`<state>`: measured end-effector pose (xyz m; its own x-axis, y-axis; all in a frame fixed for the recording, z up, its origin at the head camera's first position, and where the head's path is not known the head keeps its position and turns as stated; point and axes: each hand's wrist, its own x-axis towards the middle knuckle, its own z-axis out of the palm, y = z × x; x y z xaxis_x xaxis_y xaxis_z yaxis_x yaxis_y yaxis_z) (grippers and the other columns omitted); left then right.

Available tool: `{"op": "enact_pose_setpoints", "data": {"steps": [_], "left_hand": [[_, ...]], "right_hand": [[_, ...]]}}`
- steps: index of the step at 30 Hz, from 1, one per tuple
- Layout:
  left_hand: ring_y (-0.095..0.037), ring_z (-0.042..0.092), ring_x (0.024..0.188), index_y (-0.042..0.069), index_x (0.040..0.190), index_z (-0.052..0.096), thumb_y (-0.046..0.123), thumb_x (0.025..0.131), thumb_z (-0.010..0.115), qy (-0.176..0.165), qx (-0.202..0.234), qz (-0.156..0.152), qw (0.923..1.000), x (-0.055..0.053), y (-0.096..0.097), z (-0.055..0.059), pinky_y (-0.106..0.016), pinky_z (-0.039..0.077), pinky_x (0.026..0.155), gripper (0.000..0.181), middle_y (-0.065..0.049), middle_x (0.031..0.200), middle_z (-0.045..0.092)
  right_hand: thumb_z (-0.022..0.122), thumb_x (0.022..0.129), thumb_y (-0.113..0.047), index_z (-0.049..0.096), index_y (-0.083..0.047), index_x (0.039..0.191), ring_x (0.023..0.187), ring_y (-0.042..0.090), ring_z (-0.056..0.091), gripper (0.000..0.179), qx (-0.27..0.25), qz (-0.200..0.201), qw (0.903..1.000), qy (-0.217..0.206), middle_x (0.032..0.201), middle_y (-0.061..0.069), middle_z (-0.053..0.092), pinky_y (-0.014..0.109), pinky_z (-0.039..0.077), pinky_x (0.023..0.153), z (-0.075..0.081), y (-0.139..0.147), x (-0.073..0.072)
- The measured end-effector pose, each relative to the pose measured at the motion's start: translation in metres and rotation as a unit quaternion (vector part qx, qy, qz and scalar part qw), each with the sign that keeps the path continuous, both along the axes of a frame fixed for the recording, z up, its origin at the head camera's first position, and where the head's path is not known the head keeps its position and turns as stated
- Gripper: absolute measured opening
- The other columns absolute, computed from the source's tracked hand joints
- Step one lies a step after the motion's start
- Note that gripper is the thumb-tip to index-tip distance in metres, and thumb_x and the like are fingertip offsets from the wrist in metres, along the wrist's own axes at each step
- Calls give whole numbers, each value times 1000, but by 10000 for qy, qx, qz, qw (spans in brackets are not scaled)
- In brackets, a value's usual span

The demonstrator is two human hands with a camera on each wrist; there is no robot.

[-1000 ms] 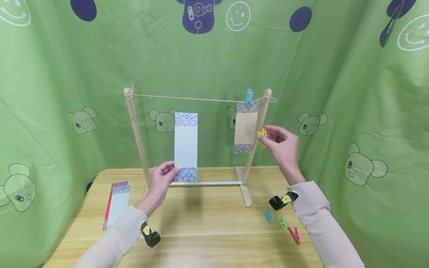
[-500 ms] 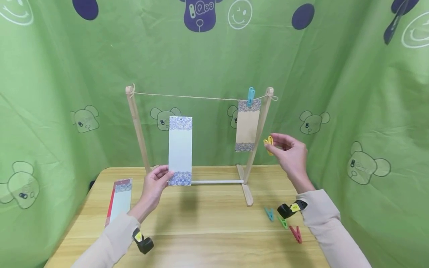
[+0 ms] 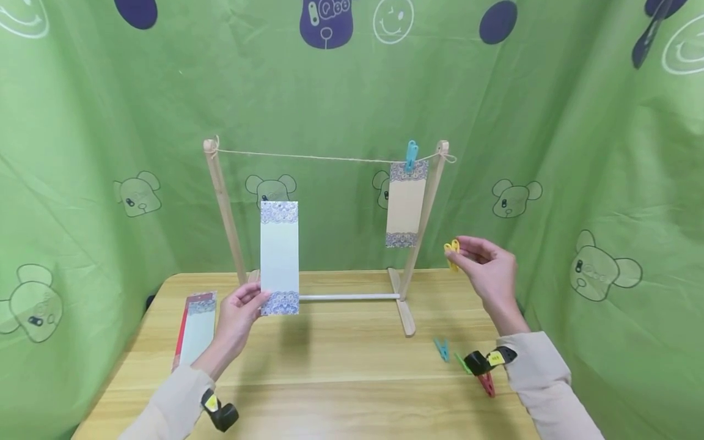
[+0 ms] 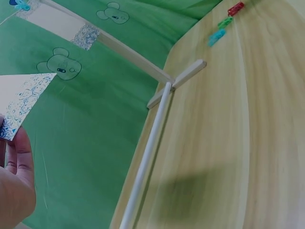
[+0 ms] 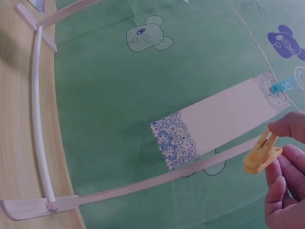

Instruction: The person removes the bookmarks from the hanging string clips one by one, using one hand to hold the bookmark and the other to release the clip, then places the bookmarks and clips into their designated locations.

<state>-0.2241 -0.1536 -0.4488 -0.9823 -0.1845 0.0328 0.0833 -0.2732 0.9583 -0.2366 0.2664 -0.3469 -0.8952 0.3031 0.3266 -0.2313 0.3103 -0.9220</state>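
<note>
My left hand (image 3: 238, 318) pinches a pale bookmark-like paper strip (image 3: 279, 253) by its lower left edge and holds it upright above the table. Blue lace patterns run across both its ends. On the right, my right hand (image 3: 489, 272) pinches a yellow clothespin (image 5: 261, 155) between thumb and fingers, apart from the rack. A beige strip (image 3: 406, 205) with similar patterned ends hangs from the string (image 3: 308, 157) near the right post, held by a blue clothespin (image 3: 411, 156). The string spans the two posts of a wooden rack (image 3: 224, 208).
More paper strips (image 3: 199, 330), one with a red edge, lie at the table's left. Blue (image 3: 442, 350), green (image 3: 462, 363) and red (image 3: 486, 385) clothespins lie at the right, partly behind the right wrist camera. A white bar (image 3: 349, 297) joins the rack's feet. Green curtain (image 3: 341, 98) surrounds the table.
My left hand has moved left and down with the paper strip. The right hand has drawn away from the rack, right and down, still pinching the yellow clothespin.
</note>
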Motion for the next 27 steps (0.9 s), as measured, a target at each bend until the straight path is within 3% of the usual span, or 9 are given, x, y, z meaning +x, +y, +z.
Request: {"op": "enact_pose_setpoints", "data": {"steps": [10,27], "left_hand": [[-8,59,71,9,99,66,2,86,71,-166,-119,179,9996,8,-11,-11,-17,52,62,16,1,86,66],[-10,63,74,11,99,64,-2,91,64,-333,113,378,9987,19,-27,-21,-22,57,70,16,2,85,67]], "right_hand": [[85,74,-9,66,2,113,82,9,65,45,-707,-15,9974,-148,95,1,69,14,54,71,-11,10,9],[86,74,-11,67,-2,113,83,7,65,44,-907,-263,9945,-445,94,-2,68,14,53,74,-30,24,18]]}}
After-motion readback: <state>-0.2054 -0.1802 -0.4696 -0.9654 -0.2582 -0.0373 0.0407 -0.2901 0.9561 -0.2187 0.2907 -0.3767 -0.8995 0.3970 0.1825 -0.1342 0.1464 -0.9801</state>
